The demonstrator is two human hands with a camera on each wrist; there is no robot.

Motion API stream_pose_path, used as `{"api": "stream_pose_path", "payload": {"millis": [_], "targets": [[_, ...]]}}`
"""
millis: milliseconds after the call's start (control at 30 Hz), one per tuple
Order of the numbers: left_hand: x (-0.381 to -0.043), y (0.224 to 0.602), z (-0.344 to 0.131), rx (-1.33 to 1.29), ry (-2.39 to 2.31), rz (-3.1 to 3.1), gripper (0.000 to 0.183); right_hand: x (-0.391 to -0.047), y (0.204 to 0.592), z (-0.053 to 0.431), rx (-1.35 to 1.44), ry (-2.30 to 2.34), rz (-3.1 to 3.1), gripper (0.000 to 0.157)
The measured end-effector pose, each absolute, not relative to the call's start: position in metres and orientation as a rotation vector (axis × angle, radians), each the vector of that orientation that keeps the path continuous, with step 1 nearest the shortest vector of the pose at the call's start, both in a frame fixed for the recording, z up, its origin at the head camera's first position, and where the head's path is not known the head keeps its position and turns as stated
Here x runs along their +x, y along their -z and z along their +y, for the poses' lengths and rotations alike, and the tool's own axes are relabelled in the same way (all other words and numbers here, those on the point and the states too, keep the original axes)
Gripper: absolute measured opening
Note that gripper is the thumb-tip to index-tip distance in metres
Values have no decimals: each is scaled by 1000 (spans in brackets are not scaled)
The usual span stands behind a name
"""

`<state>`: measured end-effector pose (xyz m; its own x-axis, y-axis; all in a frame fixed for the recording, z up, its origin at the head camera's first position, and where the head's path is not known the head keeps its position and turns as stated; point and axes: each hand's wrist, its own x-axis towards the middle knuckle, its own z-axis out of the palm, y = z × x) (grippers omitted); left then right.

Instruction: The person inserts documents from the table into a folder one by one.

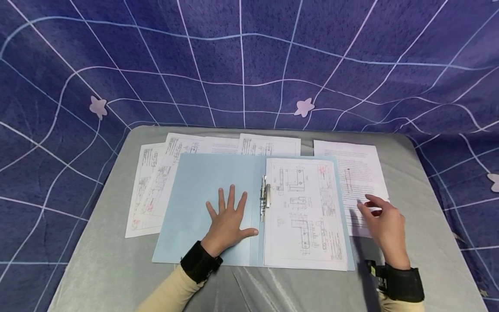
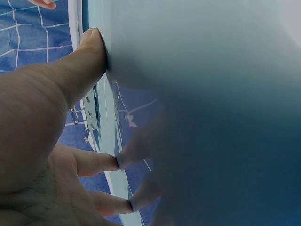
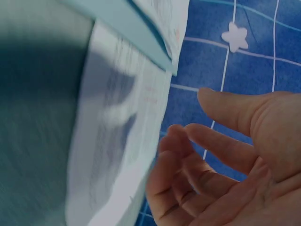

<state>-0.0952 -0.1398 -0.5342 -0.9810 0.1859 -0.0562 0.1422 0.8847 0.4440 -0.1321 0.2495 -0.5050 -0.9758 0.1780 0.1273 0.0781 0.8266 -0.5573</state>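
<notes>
A light blue folder [image 1: 202, 182] lies spread on the table. My left hand [image 1: 228, 221] rests on its left cover, fingers straight and spread, the thumb reaching toward the spine. In the left wrist view the thumb [image 2: 91, 52] and fingertips touch the shiny cover. A metal clip [image 1: 265, 199] stands at the spine beside a stack of printed drawings [image 1: 308, 212] on the right side. My right hand [image 1: 386, 225] hovers over a text sheet [image 1: 358, 173] right of the folder, its fingers loosely bent and holding nothing. The right wrist view shows a gap between thumb and fingers.
Several drawing sheets [image 1: 144, 190] stick out from under the folder's left side, and another sheet [image 1: 270, 143] shows behind its top edge. A grey cloth [image 1: 101, 264] covers the table. A blue star-patterned curtain [image 1: 249, 65] stands behind.
</notes>
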Motion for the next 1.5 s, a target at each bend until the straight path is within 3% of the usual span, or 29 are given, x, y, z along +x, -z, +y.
{"api": "stream_pose_path", "payload": {"millis": [633, 1100, 1500], "targets": [[-94, 536, -141, 254, -684, 2960, 108, -159, 520, 299, -502, -695, -3022, 57], [-95, 538, -140, 257, -686, 2967, 108, -170, 519, 300, -647, -707, -3064, 47], [-95, 538, -140, 262, -684, 2975, 109, -176, 520, 304, -714, -732, -3077, 48]]}}
